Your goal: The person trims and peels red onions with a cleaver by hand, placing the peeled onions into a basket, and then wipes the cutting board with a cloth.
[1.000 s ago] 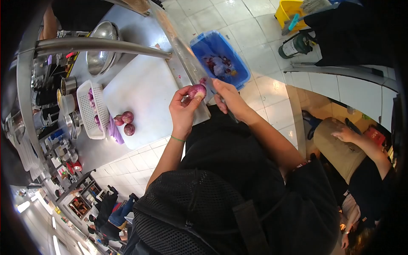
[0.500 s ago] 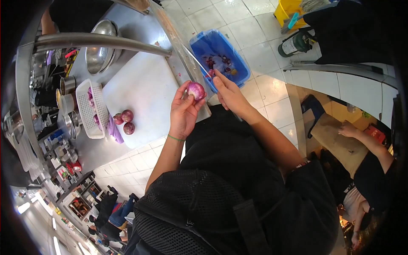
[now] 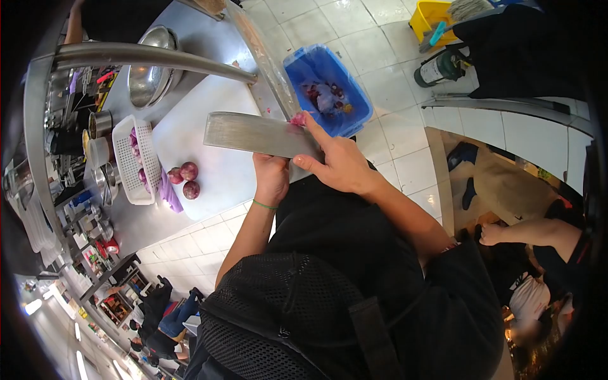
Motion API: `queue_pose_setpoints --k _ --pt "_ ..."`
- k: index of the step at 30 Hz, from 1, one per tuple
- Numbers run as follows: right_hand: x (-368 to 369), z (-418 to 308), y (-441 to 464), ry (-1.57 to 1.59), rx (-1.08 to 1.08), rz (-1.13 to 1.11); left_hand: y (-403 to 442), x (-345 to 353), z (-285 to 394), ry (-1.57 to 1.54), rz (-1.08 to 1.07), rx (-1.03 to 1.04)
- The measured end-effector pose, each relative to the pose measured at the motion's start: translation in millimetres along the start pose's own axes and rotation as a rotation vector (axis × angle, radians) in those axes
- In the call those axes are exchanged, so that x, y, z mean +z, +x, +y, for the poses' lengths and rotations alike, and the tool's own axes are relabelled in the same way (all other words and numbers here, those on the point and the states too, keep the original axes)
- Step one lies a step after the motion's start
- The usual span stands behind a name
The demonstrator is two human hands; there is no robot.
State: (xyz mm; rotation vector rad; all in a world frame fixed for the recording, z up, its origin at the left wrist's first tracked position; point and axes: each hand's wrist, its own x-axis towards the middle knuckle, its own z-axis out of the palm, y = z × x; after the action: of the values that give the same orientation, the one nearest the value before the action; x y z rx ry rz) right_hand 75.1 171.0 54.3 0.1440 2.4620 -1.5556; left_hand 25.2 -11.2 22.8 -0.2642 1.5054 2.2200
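Note:
A broad cleaver [image 3: 250, 134] lies across the front of my body with its flat side facing me. My right hand [image 3: 342, 161] grips it, thumb against the blade and index finger stretched along a bit of pink onion peel [image 3: 297, 119]. Behind the blade, my left hand [image 3: 271, 177] is closed, its fingers largely covered. The red onion in that hand is hidden by the cleaver. Three whole red onions [image 3: 189, 170] rest on the white cutting board [image 3: 212, 120] to the left. Beyond my hands, a blue tub [image 3: 364, 104] on the floor contains onion scraps.
Left of the board, a white perforated basket [image 3: 144, 136] holds purple onions beside a purple cloth [image 3: 170, 195]. Metal bowls [image 3: 142, 85] stand under a steel rail [image 3: 158, 60]. A green canister [image 3: 437, 69] and yellow bucket [image 3: 421, 25] are on the floor. A person's arm [image 3: 532, 233] shows at right.
The cleaver has turned from edge-on to flat and swung left over my left hand, covering the onion. My right hand has rotated. The person at right has shifted.

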Motion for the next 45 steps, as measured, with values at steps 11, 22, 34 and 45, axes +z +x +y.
queue_pose_setpoints --k 11,22,34,45 --pt "1.4 30.8 9.9 0.906 0.136 -0.07 0.0 1.0 -0.5 0.029 -0.041 -0.041" --pt "3.5 22.5 -8.6 0.413 -0.061 0.064 4.1 -9.6 -10.1 -0.039 -0.081 -0.022" --pt "-2.3 23.1 -10.7 0.064 -0.084 0.003 -2.8 3.3 -4.1 0.066 -0.061 -0.025" --pt "-21.4 43.2 3.1 0.968 0.152 -0.108 -2.1 9.0 2.6 -0.017 -0.113 -0.139"
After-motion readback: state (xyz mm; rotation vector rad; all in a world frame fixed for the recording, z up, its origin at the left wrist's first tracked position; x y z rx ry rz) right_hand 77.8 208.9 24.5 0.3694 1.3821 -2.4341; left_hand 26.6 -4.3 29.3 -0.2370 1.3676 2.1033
